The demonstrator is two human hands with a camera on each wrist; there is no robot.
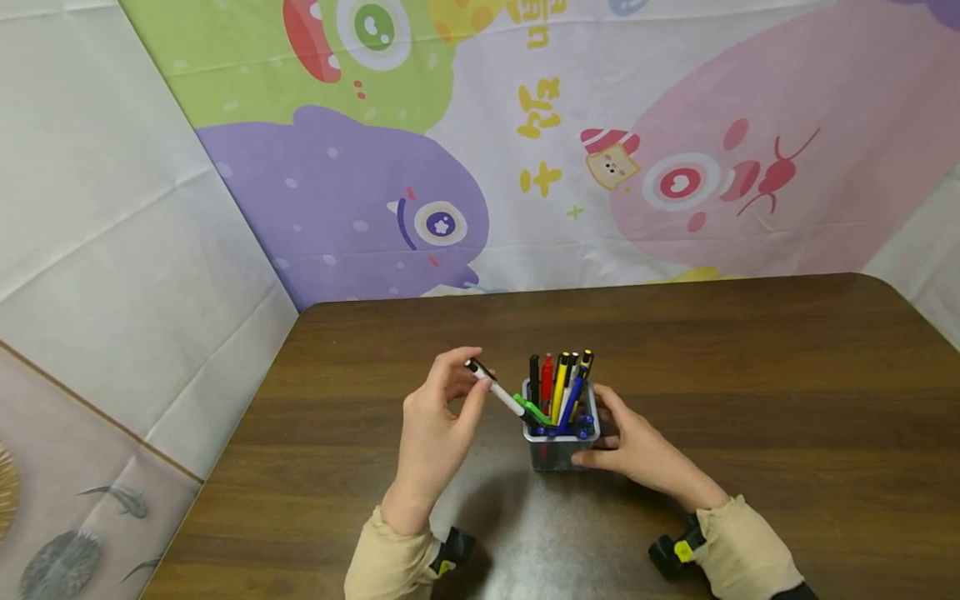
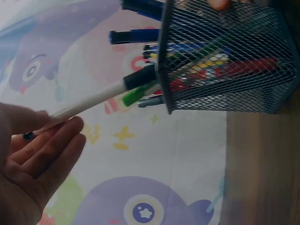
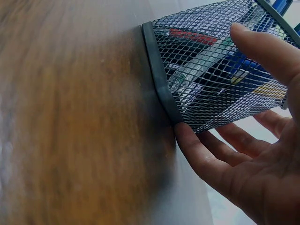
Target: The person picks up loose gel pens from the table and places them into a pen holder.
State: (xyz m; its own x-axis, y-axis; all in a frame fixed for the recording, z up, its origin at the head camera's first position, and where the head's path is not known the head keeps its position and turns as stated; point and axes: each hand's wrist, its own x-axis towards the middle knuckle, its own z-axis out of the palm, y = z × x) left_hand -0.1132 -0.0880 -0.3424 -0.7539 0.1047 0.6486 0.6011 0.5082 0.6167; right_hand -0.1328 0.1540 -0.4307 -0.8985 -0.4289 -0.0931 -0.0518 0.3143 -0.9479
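A black mesh pen holder [image 1: 558, 454] stands on the table, packed with pens and markers in black, red, yellow, blue and green. Between thumb and fingers, my left hand [image 1: 435, 433] pinches a white marker [image 1: 501, 396] near its upper end. The marker slants down to the right, and its black cap [image 2: 139, 77] is at the holder's rim, beside a green pen [image 2: 134, 95]. My right hand [image 1: 637, 446] grips the holder's right side; the right wrist view shows its thumb and fingers [image 3: 201, 154] around the mesh wall, one fingertip at the dark base edge.
The brown wooden table [image 1: 787, 400] extends around the holder on all sides. Behind it hangs a cloth backdrop [image 1: 555, 242] with cartoon animals, and a pale cloth [image 1: 135, 208] hangs on the left.
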